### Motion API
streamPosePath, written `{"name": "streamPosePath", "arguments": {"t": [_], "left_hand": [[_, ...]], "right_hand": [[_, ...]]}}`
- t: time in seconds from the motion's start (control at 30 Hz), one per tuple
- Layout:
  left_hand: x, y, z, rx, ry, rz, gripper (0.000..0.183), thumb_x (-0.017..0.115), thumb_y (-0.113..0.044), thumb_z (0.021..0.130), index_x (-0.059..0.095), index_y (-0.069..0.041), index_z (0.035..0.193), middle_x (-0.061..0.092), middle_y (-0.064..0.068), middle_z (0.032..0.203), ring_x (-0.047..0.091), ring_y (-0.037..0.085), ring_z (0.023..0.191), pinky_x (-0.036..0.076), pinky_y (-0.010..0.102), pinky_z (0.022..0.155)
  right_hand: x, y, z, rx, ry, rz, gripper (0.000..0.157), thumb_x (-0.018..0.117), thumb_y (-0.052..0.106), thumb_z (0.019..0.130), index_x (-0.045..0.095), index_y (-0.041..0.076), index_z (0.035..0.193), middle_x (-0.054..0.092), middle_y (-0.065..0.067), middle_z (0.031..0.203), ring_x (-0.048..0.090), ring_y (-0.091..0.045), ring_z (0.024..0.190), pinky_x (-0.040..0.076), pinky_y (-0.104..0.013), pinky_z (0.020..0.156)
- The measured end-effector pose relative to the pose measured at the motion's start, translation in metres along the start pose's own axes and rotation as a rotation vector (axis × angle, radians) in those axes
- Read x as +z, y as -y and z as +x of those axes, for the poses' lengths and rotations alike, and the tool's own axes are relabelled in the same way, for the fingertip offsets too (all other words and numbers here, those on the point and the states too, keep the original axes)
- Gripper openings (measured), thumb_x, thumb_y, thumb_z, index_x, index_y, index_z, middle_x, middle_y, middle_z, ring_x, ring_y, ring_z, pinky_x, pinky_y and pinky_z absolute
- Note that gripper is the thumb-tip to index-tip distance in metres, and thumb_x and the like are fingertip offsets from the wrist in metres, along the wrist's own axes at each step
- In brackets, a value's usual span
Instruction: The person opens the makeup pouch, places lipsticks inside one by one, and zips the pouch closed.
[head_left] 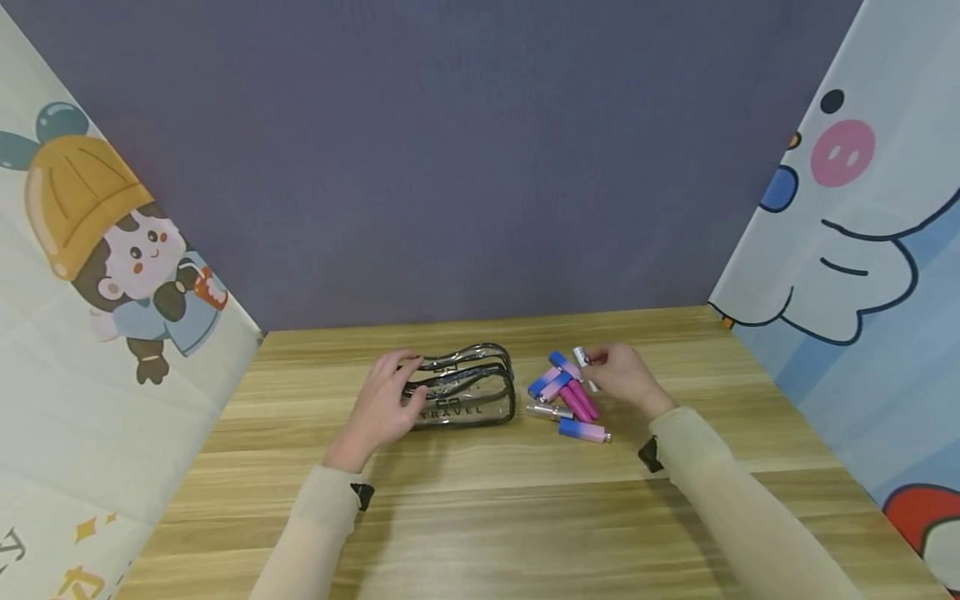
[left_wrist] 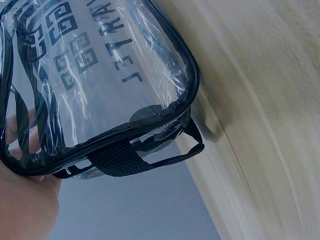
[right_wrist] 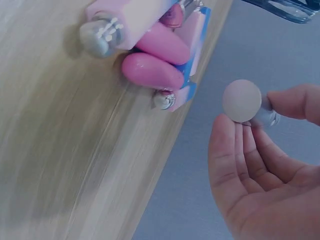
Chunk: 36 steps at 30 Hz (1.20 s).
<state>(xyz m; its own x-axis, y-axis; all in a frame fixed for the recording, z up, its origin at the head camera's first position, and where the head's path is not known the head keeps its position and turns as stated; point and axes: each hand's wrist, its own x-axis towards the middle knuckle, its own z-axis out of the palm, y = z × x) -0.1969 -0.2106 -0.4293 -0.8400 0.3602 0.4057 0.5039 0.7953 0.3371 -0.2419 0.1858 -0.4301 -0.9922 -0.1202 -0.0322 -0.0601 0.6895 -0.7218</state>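
Note:
On the left, a clear zip travel pouch (head_left: 474,410) with black trim and lettering stands on the table. My left hand (head_left: 378,406) grips its left end, thumb on the near side and fingers over the top. Some fingers (left_wrist: 34,137) show through the clear plastic in the left wrist view. With thumb and fingertips, my right hand (head_left: 626,379) pinches a silver lipstick tube (right_wrist: 242,101), its round end toward the camera. Just left of that hand lies a small pile: blue-and-pink tubes (head_left: 584,431), magenta tubes (head_left: 576,403) and another silver tube (head_left: 550,411).
The wood-grain table (head_left: 487,525) ends at a dark grey-blue backdrop (head_left: 480,167). Cartoon-printed sheets hang along the left (head_left: 45,350) and right (head_left: 885,358) sides. A black webbing loop (left_wrist: 120,160) sticks out from the pouch's end.

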Motion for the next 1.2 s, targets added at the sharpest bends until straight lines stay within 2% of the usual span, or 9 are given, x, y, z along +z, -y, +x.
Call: {"name": "streamPosePath", "arguments": {"t": [0.1, 0.27, 0.47, 0.6, 0.73, 1.2], "left_hand": [[0.000, 0.001, 0.000, -0.004, 0.008, 0.000, 0.052, 0.054, -0.026, 0.099, 0.055, 0.004, 0.141, 0.049, 0.018, 0.146, 0.039, 0.038, 0.139, 0.033, 0.055, 0.115], [0.001, 0.001, 0.000, -0.006, 0.008, -0.005, 0.052, 0.054, -0.027, 0.100, 0.056, 0.004, 0.141, 0.049, 0.017, 0.146, 0.040, 0.037, 0.139, 0.033, 0.055, 0.116], [0.002, 0.001, 0.002, 0.002, -0.007, -0.009, 0.052, 0.054, -0.027, 0.098, 0.057, 0.005, 0.139, 0.050, 0.018, 0.145, 0.041, 0.038, 0.138, 0.033, 0.055, 0.115], [0.001, 0.000, 0.001, 0.004, -0.009, -0.014, 0.051, 0.054, -0.026, 0.098, 0.057, 0.005, 0.139, 0.050, 0.018, 0.144, 0.041, 0.038, 0.138, 0.033, 0.055, 0.115], [0.001, 0.000, 0.001, 0.004, -0.008, -0.014, 0.051, 0.054, -0.026, 0.099, 0.057, 0.005, 0.140, 0.050, 0.018, 0.145, 0.041, 0.038, 0.138, 0.033, 0.055, 0.115], [0.000, 0.001, 0.000, 0.008, 0.001, -0.004, 0.051, 0.055, -0.026, 0.099, 0.056, 0.005, 0.140, 0.050, 0.018, 0.145, 0.041, 0.038, 0.138, 0.033, 0.055, 0.115]], "right_hand": [[-0.001, 0.003, 0.000, 0.003, -0.006, 0.027, 0.044, 0.066, 0.016, 0.090, 0.062, -0.009, 0.126, 0.069, -0.019, 0.106, 0.064, -0.020, 0.080, 0.055, -0.029, 0.066], [0.000, 0.006, 0.000, 0.013, -0.002, 0.116, 0.046, 0.064, 0.018, 0.093, 0.059, -0.008, 0.130, 0.067, -0.021, 0.115, 0.067, -0.021, 0.088, 0.060, -0.033, 0.075], [0.002, 0.015, -0.001, -0.022, -0.011, 0.211, 0.043, 0.065, 0.017, 0.094, 0.058, -0.008, 0.129, 0.066, -0.024, 0.117, 0.070, -0.027, 0.093, 0.062, -0.036, 0.080], [0.002, 0.023, -0.003, -0.043, -0.026, 0.188, 0.041, 0.065, 0.018, 0.094, 0.060, -0.007, 0.127, 0.066, -0.022, 0.116, 0.068, -0.028, 0.095, 0.060, -0.040, 0.083], [0.002, 0.028, -0.003, -0.076, -0.050, 0.155, 0.040, 0.066, 0.018, 0.094, 0.061, -0.006, 0.125, 0.067, -0.021, 0.115, 0.066, -0.028, 0.098, 0.059, -0.035, 0.082], [0.003, 0.045, -0.004, -0.149, -0.075, 0.176, 0.039, 0.066, 0.017, 0.095, 0.060, -0.007, 0.126, 0.066, -0.021, 0.116, 0.064, -0.032, 0.103, 0.057, -0.038, 0.086]]}}
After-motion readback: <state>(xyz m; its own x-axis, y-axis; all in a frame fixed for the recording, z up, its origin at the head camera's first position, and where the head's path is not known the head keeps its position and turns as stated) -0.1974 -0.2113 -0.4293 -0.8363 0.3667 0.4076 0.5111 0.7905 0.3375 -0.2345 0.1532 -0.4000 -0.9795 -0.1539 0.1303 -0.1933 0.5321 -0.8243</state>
